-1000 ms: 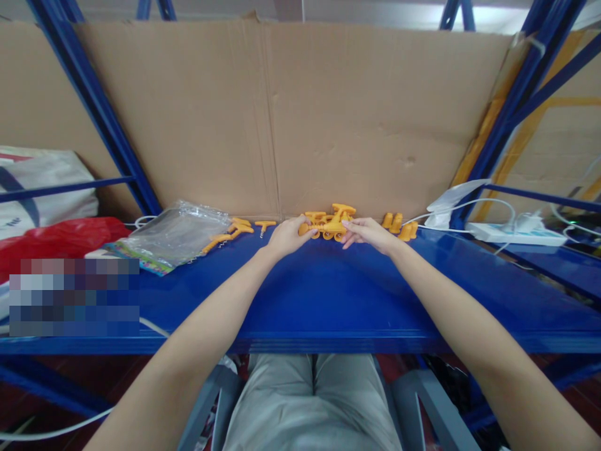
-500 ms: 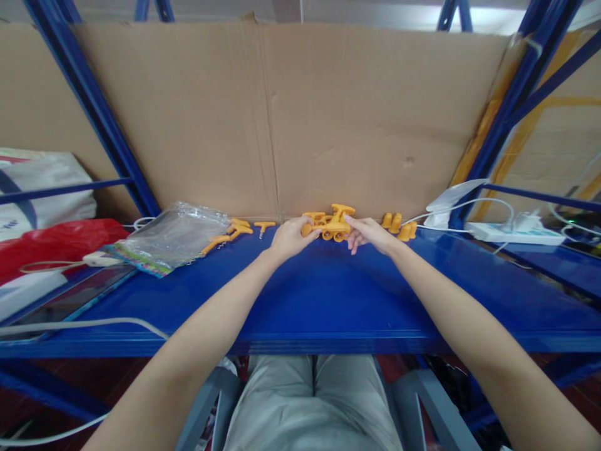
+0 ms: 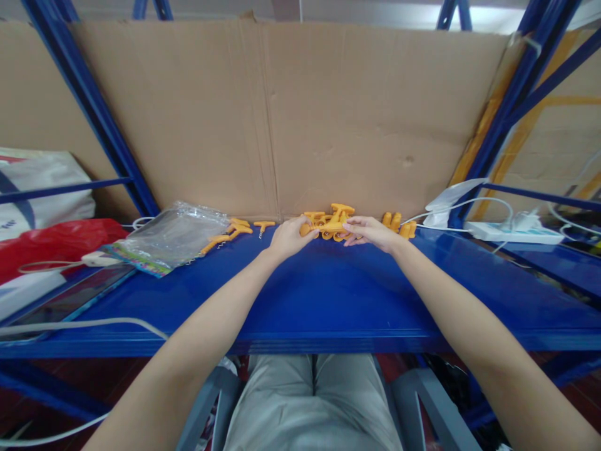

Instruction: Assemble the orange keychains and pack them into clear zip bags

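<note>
Grey trousers (image 3: 312, 401) show below the blue tabletop (image 3: 323, 300). Near its back, the left hand (image 3: 288, 236) pinches an orange part (image 3: 323, 227) by one end; the right hand (image 3: 373, 233) narrows on the other. Beyond are more orange pieces (image 3: 344, 208), then cardboard (image 3: 347, 113).

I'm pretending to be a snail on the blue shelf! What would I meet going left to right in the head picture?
Red bag, clear plastic bag, T-shaped orange piece, left hand, orange pieces between the hands, right hand, separate orange pieces, white power strip.
</note>
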Demonstrator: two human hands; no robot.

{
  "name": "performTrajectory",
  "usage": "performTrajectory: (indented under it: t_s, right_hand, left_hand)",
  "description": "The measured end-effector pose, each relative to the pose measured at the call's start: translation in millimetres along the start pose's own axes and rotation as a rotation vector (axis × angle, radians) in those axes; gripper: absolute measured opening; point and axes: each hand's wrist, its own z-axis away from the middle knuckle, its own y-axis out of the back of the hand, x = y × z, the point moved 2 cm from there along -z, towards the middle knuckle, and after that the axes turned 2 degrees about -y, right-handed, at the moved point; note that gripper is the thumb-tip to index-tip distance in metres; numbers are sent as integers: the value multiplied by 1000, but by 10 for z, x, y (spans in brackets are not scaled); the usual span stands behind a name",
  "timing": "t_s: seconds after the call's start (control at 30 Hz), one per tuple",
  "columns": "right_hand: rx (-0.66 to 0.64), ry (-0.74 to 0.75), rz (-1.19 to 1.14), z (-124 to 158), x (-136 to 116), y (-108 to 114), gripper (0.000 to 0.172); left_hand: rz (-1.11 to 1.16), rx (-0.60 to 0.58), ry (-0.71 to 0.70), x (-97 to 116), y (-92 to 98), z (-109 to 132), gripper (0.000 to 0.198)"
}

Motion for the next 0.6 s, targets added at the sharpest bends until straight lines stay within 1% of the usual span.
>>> performTrajectory:
  t_s: [0.2,0.33,0.43,0.5,0.53,0.6]
  right_hand:
    - [6,16,-34,-29,17,1,17]
    - [87,48,20,-42,15,27,19]
    - [167,117,60,-97,46,64,25]
    - [227,203,88,-160,69,78,29]
    - [263,261,118,-195,72,76,32]
    - [355,400,231,-253,44,46,36]
  left_hand:
    - [-1,-4,2,7,-14,7,29]
    - [30,1,60,-34,17,-2,38]
    - [22,41,169,-203,53,-14,41]
    - [-51,48,266,-370,66,-5,38]
    - [-102,34,307,-455,66,7,37]
    - [-216,-32,424,-618,54,48,38]
